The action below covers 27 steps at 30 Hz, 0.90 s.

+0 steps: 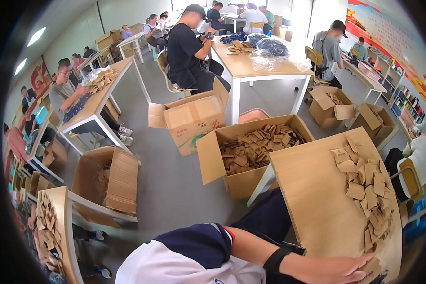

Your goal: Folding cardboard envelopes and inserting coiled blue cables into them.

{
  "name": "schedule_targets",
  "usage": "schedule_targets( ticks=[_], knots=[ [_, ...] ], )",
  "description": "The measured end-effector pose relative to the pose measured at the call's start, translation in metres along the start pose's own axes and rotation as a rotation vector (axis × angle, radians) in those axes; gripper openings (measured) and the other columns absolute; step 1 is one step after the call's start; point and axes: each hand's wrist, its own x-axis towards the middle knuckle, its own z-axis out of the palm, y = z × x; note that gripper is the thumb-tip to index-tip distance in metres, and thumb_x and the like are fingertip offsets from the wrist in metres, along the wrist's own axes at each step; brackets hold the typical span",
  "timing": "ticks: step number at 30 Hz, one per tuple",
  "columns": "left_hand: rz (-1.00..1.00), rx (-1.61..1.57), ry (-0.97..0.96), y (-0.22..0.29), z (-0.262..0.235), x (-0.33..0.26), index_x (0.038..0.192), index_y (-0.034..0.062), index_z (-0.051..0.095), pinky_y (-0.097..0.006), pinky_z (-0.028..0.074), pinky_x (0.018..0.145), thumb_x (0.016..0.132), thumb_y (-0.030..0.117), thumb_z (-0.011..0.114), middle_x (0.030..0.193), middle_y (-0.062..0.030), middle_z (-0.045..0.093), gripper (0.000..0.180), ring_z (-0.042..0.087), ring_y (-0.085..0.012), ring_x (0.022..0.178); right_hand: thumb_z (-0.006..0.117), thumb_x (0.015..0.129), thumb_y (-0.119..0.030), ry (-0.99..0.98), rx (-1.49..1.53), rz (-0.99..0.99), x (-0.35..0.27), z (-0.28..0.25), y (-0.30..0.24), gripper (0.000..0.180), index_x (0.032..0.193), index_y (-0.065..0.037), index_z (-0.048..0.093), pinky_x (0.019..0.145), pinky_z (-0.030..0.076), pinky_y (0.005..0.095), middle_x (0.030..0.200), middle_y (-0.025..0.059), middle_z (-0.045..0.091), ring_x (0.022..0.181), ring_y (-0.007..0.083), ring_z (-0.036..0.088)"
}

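Note:
My left hand (338, 269) reaches over the near edge of the wooden table (307, 189), with a black band around its wrist. Its fingers are at a small brown paper packet (374, 269) and appear to grip its edge; the picture's lower edge cuts off part of both. A long heap of similar brown packets (371, 191) lies along the table's right side, just beyond the hand. My right hand is out of sight.
Against the table's far left side stands an open cardboard box (255, 182) filled with brown packets. Another open box (194, 123) stands behind it, and a tipped box (120, 182) lies at left. Other people sit at tables with packets, including one in black (187, 57).

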Motion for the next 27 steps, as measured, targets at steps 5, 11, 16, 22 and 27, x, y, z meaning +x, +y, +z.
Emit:
schedule_targets(
  ticks=[5,11,16,22,27],
  knots=[
    [0.372,0.016,-0.048,-0.041,0.009,-0.017,0.116,0.007,0.063,-0.034,0.053,0.066,0.097,0.017,0.058,0.09,-0.0113,0.07,0.022,0.068,-0.025,0.077,0.063,0.094,-0.036,0.149,-0.222,-0.477,0.003,-0.019,0.027,0.038,0.096,0.002,0.057,0.045,0.04,0.0267,0.065,0.0103,0.055,0.053,0.0161,0.051],
    [0.781,0.029,-0.079,-0.012,-0.012,0.008,0.114,-0.0114,0.057,-0.031,0.05,0.055,0.097,0.01,0.049,0.089,-0.0169,0.064,0.028,0.061,-0.026,0.064,0.059,0.096,-0.019,0.223,0.245,0.05,-0.003,0.004,-0.023,0.028,0.108,0.006,0.063,0.063,0.052,0.0306,0.081,0.0165,0.063,0.071,0.0215,0.059],
    [1.261,0.665,-0.287,-0.017,-0.055,0.024,0.088,0.0064,0.067,-0.028,0.048,0.058,0.081,0.003,0.059,0.073,-0.0033,0.057,0.011,0.055,-0.0161,0.064,0.059,0.085,-0.044,-0.279,0.52,0.577,0.022,0.031,-0.045,0.083,0.144,0.008,0.031,0.098,0.041,0.0332,0.136,0.0198,0.046,0.115,0.0235,0.053],
    [0.608,0.41,-0.778,-0.001,-0.055,0.029,0.077,0.0138,0.064,-0.028,0.043,0.071,0.08,0.021,0.069,0.083,-0.0051,0.057,0.009,0.056,-0.0188,0.085,0.059,0.078,-0.02,-0.357,1.033,1.136,0.028,0.013,-0.046,0.064,0.135,-0.001,0.038,0.082,0.043,0.0293,0.115,0.0104,0.051,0.099,0.0163,0.053],
    [0.523,0.274,-0.626,-0.016,-0.056,0.055,0.075,0.0093,0.068,-0.043,0.032,0.093,0.084,0.042,0.065,0.122,-0.0244,0.058,0.034,0.05,-0.0321,0.103,0.058,0.087,-0.009,-0.553,1.017,1.214,0.024,0.001,-0.042,0.032,0.117,0.002,0.052,0.06,0.043,0.0255,0.097,0.0076,0.058,0.079,0.0106,0.055]
  ],
)
